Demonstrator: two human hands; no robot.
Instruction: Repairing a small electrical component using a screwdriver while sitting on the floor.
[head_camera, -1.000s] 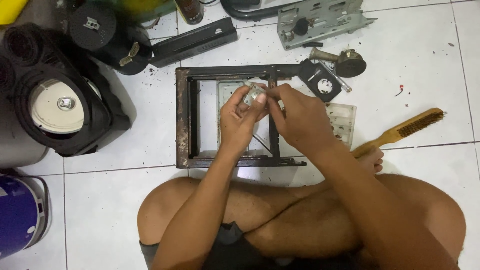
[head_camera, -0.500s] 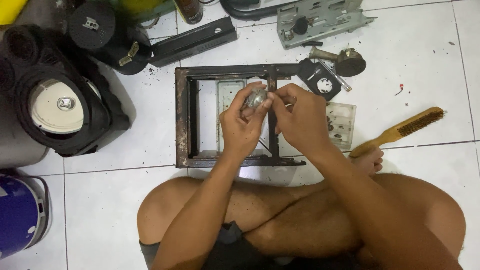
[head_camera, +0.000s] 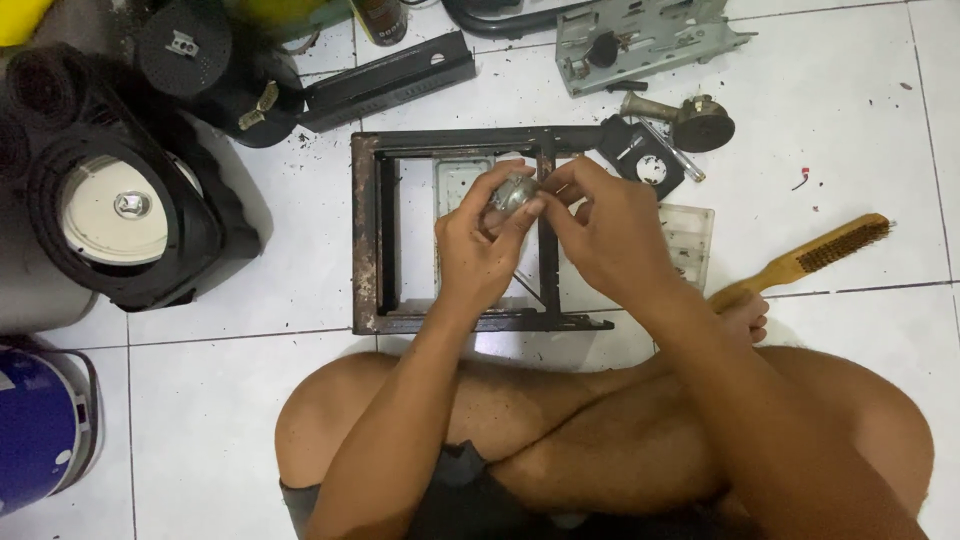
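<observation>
Grey metal, a small round part (head_camera: 514, 192) is gripped in the left hand (head_camera: 480, 245) and pinched by the right hand (head_camera: 610, 235); the rusty frame (head_camera: 365, 235) lies stripped, surrounding pieces unassembled.

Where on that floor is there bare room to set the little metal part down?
Bare white tile lies right of the wire brush, and lower left between the rusty frame, the blue drum and the knee. The top edge is crowded with the grey chassis and black housings. Both hands hold the metal part.
</observation>
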